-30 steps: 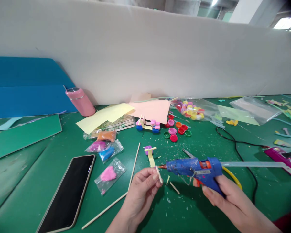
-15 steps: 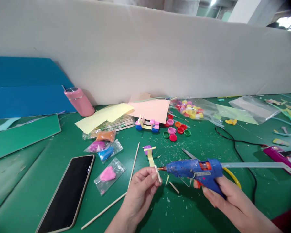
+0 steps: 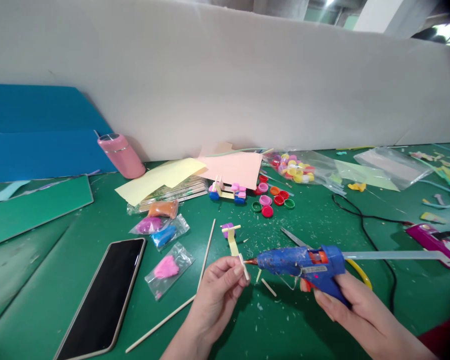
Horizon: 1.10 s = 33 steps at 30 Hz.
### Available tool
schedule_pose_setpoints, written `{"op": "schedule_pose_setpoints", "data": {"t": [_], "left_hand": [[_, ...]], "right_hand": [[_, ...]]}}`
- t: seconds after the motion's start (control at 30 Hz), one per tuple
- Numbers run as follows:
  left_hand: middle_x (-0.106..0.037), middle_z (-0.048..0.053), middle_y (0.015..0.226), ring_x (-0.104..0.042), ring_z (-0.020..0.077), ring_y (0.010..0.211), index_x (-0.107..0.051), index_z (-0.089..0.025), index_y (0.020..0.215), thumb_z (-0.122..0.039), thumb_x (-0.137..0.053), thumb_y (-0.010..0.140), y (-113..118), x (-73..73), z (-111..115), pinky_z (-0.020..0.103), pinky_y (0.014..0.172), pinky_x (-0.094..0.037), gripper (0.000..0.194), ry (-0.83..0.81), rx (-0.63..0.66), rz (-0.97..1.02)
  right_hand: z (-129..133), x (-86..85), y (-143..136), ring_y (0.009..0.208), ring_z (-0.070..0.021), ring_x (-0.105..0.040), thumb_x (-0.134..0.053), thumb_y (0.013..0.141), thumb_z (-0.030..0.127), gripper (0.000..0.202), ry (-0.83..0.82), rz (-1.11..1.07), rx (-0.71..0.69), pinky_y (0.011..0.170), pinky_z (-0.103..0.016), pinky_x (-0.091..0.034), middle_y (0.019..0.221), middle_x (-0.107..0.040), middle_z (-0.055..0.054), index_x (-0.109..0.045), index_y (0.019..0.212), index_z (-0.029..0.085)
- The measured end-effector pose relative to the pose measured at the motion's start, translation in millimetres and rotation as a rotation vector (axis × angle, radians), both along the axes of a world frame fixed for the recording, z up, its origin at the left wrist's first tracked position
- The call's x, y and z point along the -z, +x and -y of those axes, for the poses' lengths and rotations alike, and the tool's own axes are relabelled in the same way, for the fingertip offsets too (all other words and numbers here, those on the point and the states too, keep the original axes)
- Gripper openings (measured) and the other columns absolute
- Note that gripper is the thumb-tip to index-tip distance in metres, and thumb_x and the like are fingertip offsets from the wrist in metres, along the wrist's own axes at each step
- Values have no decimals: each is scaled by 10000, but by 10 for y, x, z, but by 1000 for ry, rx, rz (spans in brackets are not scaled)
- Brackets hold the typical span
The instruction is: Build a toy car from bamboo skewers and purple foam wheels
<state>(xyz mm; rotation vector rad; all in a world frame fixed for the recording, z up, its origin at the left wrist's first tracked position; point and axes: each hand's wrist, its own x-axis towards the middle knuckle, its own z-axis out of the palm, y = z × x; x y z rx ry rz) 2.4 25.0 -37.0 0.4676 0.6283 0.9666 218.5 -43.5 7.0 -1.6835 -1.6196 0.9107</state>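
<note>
On the left of the green table, a phone lies flat, with a packet of pink clay and a long stick to its right, all out of the gun's way. Next comes the left hand, its thumb and fingers pinched together on a short stick. Just beyond it, a purple cap and a paper strip point toward the fingers; whether the strip touches them or the stick is hidden. For a clean line of glue, that pinch should be firm and low, with the fingertips well clear of the heat, since the metal tip meets the stick close to the thumb. The tip is best drawn slowly along the wood under light pressure, because pushing could tilt so small a piece. A small bead should be enough; too much would probably run onto the skin. Farther right, scissors lie partly behind the glue gun, so lifting the gun before swinging it aside would avoid a snag. The right hand is wrapped around the handle, fingers by the orange trigger; whether it is squeezed I cannot tell. Behind the gun, a glue stick juts out nearly level and needs free room to feed.
</note>
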Motion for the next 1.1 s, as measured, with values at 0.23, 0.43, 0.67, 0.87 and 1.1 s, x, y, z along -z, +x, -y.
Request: {"op": "schedule_pose_setpoints", "data": {"t": [0.23, 0.43, 0.67, 0.87, 1.1], "left_hand": [[-528, -19, 488, -388, 69, 487, -636, -126, 618, -164, -666, 711, 6, 12, -9, 206, 540, -313, 104, 2, 3, -3], [-534, -12, 503, -395, 72, 500, -634, -124, 622, -161, -654, 723, 2, 5, -6, 206, 531, -297, 109, 5, 8, -6], [-537, -14, 500, -397, 74, 496, -640, -128, 627, -157, -650, 726, 0, 10, -3, 215, 559, -318, 104, 7, 8, -4], [-553, -16, 510, -378, 62, 471, -645, -130, 629, -155, -658, 719, 4, 7, -10, 214, 563, -328, 94, 12, 0, -6], [-559, -14, 516, -383, 60, 472, -644, -133, 633, -161, -654, 725, 7, 19, 0, 210, 568, -332, 97, 19, 2, -1]], "right_hand": [[15, 8, -23, 480, -150, -528, -509, 800, 470, 276, 25, 6, 53, 379, -198, -466, 544, -554, -8, -621, 776, 219], [2, 1, -24, 506, -158, -537, -525, 793, 458, 263, 30, 28, 44, 413, -207, -475, 543, -540, -3, -613, 724, 220], [3, 16, 4, 545, -163, -549, -525, 797, 446, 256, 29, 21, 30, 459, -214, -496, 607, -579, -18, -625, 800, 211], [42, 22, 8, 480, -138, -503, -501, 813, 444, 256, 0, 16, 25, 410, -203, -467, 592, -544, -3, -615, 816, 215], [41, 60, 109, 562, -154, -548, -468, 845, 384, 207, 12, 153, -123, 492, -221, -500, 675, -573, -19, -592, 872, 221]]}}
